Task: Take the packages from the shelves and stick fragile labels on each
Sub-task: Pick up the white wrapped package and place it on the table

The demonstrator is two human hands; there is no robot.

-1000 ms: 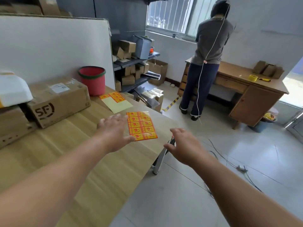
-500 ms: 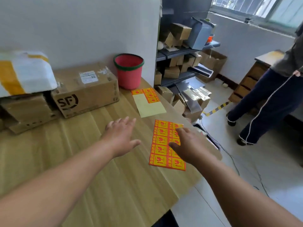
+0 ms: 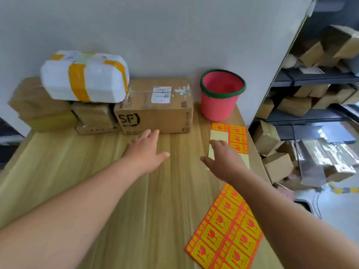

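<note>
Reaching spread, empty: left hand (image 3: 145,152), right hand (image 3: 225,160); forearm covers label sheet (image 3: 223,239) corner.

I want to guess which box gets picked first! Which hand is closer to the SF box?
Left. The left hand stretches almost to the front of the SF cardboard box; the right hand is farther right, above the partly used label sheet.

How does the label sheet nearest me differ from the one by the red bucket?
The near sheet looks full of orange labels; the far sheet is mostly bare backing, labels left along its top and right edge. The right hand hides part of the far sheet; its forearm crosses the near sheet's top corner. Both lie flat, with matching labels.
</note>
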